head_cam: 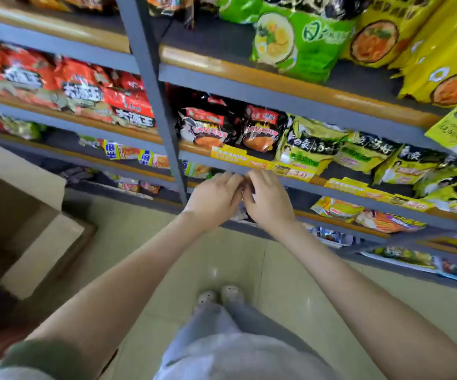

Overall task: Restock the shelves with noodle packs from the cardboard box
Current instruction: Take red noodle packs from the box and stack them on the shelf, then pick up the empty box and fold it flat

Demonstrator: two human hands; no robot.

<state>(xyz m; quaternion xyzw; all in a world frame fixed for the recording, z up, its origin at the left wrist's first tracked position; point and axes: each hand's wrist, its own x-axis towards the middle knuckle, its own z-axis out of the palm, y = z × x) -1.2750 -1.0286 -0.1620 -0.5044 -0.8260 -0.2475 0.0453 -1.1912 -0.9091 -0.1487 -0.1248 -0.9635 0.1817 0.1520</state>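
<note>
Noodle pack (245,187), mostly hidden, seems pinched between left hand (216,196) and right hand (267,200), straight ahead under the shelf edge (298,185); cardboard box (40,248) lies leftward, nearer the left hand.

Black noodle packs (230,127) are standing on the grey shelf (194,158) just above the left grip (216,198) and right grip (268,204), yellow-green packs (359,154) leaning to their right, and the open cardboard box (43,242) is sitting well left.

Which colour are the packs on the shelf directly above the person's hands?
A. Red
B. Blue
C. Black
C: black packs stand on the shelf right above the left hand and right hand.
</note>
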